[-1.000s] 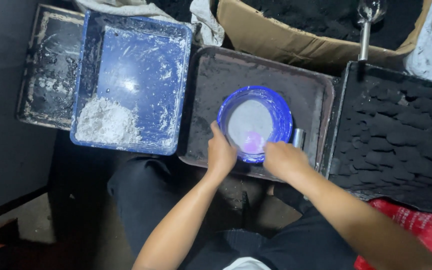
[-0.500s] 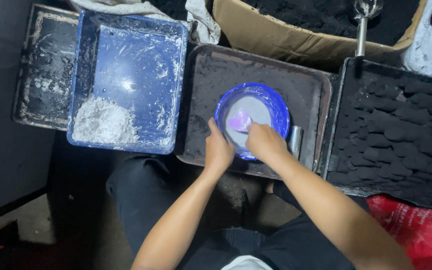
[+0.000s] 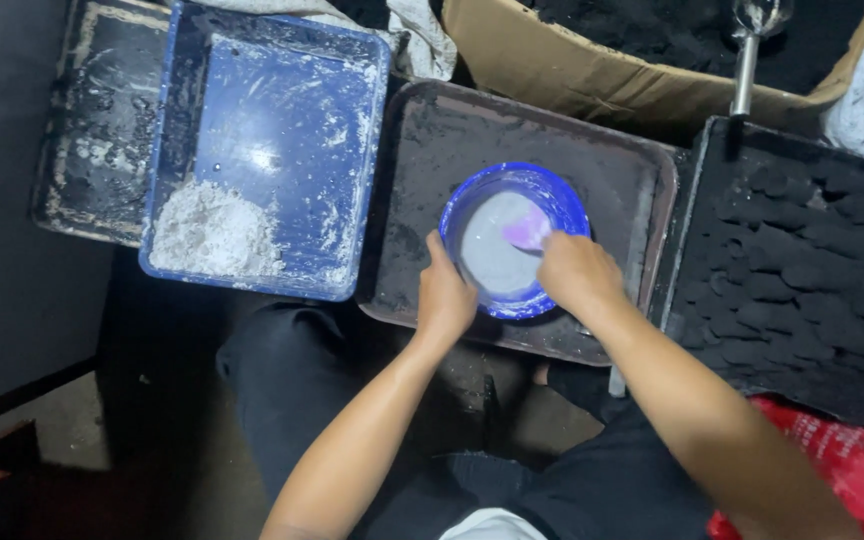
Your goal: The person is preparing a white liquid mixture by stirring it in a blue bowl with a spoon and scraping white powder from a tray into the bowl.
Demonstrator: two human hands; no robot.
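2 hands work at a blue bowl [image 3: 562, 195] on a dark tray [image 3: 452, 140]: left hand [image 3: 445, 297] grips its rim, right hand [image 3: 574, 272] pinches a purple scraper [image 3: 524, 230]; a blue tub [image 3: 292, 110] of white powder [image 3: 212, 232] sits just left.

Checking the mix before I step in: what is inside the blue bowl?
The blue bowl holds a pale grey, smooth-looking mass and a pink-purple scraper-like piece at the right hand. The left hand grips the near rim. What lies beneath the grey surface is covered.
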